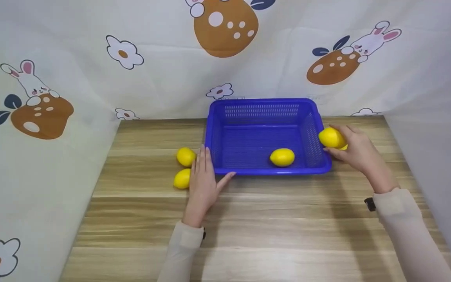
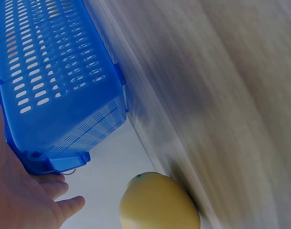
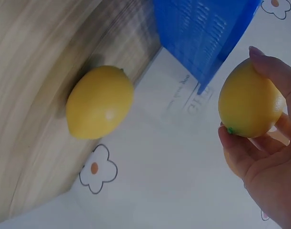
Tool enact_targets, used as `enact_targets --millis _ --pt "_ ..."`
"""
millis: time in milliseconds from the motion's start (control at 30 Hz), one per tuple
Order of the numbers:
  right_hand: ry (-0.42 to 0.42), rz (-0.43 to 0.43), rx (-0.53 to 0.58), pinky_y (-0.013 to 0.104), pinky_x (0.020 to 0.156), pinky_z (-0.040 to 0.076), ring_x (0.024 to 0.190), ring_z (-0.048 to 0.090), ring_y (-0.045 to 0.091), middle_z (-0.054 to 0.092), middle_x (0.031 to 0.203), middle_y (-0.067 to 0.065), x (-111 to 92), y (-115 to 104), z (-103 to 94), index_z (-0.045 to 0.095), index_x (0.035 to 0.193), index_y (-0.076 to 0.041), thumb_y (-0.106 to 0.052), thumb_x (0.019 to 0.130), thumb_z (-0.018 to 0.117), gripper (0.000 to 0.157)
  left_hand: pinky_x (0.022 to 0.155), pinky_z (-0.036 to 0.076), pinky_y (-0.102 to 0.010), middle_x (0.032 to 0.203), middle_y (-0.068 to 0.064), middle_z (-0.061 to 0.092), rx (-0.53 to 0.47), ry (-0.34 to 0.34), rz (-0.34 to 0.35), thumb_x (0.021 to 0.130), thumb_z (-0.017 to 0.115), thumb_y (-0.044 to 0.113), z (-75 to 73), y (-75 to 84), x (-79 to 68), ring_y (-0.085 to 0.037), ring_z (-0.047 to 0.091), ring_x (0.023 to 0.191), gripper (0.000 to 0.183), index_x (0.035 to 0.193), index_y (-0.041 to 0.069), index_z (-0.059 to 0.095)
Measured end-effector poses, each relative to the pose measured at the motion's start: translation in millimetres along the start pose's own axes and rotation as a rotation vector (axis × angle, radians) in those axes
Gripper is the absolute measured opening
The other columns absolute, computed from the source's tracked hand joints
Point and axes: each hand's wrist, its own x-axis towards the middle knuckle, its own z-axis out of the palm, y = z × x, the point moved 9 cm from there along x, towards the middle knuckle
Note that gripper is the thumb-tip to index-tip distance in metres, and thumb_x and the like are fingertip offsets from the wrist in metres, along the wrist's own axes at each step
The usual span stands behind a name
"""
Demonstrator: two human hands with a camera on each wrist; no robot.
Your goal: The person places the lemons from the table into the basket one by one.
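Pale sleeves [image 1: 409, 231] foremost, our straight-fingered left hand [image 1: 203, 180] touches the blue basket [image 1: 266, 171]; our right hand [image 1: 358, 152] grips a yellow lemon [image 1: 330, 137].

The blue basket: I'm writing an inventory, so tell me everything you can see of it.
The blue basket is rectangular with rounded corners, looks like plastic, and has a solid rim, walls pierced by rows of small slots, and a lined floor. It stands upright, open at the top, on the wood-patterned table, close to the printed backdrop. One lemon lies inside, toward the front right. The left hand rests against its front left corner.
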Motion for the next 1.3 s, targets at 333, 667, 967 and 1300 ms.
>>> enact_targets --millis 333,667,967,1300 --pt "-0.032 -0.032 -0.002 0.07 0.103 0.05 0.121 0.059 0.056 0.057 0.141 0.036 20 -11 9.4 0.053 0.148 0.006 -0.013 0.089 0.085 0.069 0.131 0.021 -0.055 0.173 -0.027 0.017 0.008 -0.002 -0.002 0.097 0.061 0.067 -0.7 0.1 0.0 -0.04 0.022 0.161 0.11 0.164 -0.01 0.02" --pt "-0.12 -0.032 0.014 0.068 0.108 0.048 0.125 0.057 0.054 0.053 0.147 0.035 35 -19 28.7 0.05 0.151 0.004 -0.015 0.093 0.083 0.07 0.131 0.022 -0.055 0.172 -0.029 0.019 0.011 -0.001 0.006 0.098 0.061 0.067 0.1 0.4 0.0 -0.041 0.024 0.159 0.109 0.163 -0.011 0.02" --pt "-0.168 -0.041 0.076 0.065 0.11 0.049 0.126 0.057 0.05 0.055 0.147 0.032 50 -22 49.4 0.052 0.149 0.005 -0.016 0.091 0.085 0.071 0.131 0.022 -0.056 0.173 -0.028 0.018 0.007 -0.004 -0.007 0.098 0.061 0.067 -0.6 -0.5 0.2 -0.042 0.024 0.159 0.11 0.164 -0.009 0.018" --pt "-0.215 -0.12 0.003 0.062 0.11 0.049 0.124 0.059 0.05 0.062 0.137 0.034 66 -28 78.8 0.056 0.142 0.01 -0.015 0.086 0.088 0.069 0.131 0.022 -0.056 0.172 -0.028 0.019 0.009 -0.009 -0.001 0.098 0.061 0.065 -0.8 1.2 -0.7 -0.041 0.023 0.16 0.109 0.164 -0.01 0.018"
